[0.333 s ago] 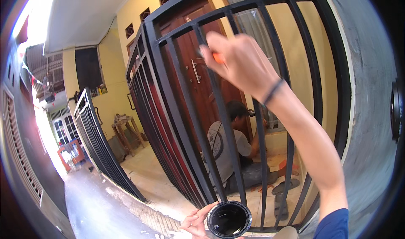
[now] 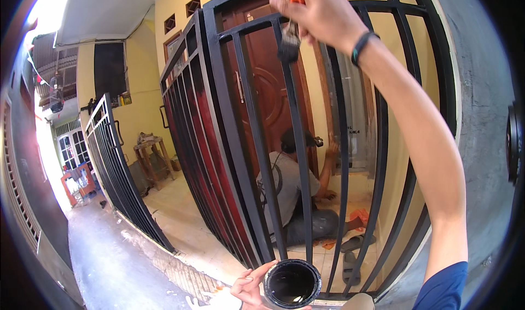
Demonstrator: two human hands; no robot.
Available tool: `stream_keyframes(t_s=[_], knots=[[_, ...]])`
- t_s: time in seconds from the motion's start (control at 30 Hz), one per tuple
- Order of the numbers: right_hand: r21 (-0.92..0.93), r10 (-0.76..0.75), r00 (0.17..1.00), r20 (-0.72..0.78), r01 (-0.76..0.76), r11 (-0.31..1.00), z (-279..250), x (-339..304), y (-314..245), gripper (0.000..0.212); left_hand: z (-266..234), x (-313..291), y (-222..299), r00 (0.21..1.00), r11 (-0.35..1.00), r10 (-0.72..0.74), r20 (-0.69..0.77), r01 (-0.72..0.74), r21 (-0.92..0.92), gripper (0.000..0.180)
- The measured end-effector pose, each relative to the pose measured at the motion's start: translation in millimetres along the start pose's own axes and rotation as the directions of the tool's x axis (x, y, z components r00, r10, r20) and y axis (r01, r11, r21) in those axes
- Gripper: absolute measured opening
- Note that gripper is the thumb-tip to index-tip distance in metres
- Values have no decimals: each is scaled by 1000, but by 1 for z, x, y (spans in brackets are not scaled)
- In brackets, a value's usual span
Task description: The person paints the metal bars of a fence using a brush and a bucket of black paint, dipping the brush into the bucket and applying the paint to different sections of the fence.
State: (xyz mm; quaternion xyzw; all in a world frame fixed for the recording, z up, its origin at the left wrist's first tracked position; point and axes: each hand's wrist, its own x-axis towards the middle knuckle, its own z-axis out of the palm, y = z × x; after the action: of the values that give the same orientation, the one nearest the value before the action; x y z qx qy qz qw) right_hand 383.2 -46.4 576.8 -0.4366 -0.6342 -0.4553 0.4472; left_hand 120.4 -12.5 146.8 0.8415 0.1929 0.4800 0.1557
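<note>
My right hand (image 2: 328,17) is raised near the top of a black metal gate (image 2: 212,83), closed around a paintbrush. The paintbrush (image 2: 290,46) has an orange handle and black-coated bristles that point down, in front of or against an upright bar; contact cannot be told. Low in the view, my left hand (image 2: 250,289) holds a round can (image 2: 317,288) at its side. Black liquid paint fills part of the can, and its rim is smeared black. Part of the left hand is hidden behind the can.
Behind the bars a person (image 2: 287,187) in a grey shirt sits on the tiled floor, near grey sandals (image 2: 350,269). A part-red gate panel (image 2: 205,129) stands to the left, with another open panel (image 2: 126,173) beyond. A grey wall (image 2: 481,146) rises at the right.
My right hand has moved up, and the brush's bristles now show below it. The view has shifted a little. My left hand still holds the can.
</note>
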Motion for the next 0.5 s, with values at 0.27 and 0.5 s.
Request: stream_keyframes(t_s=[0.27, 0.5], knots=[[-230, -472, 870, 143, 493, 839, 32, -75, 9, 42, -7, -6, -3, 1000, 1000, -19, -20, 19, -12, 122], [94, 58, 863, 503, -121, 988, 5, -116, -48, 33, -18, -18, -11, 996, 990, -68, -62, 60, -127, 119]])
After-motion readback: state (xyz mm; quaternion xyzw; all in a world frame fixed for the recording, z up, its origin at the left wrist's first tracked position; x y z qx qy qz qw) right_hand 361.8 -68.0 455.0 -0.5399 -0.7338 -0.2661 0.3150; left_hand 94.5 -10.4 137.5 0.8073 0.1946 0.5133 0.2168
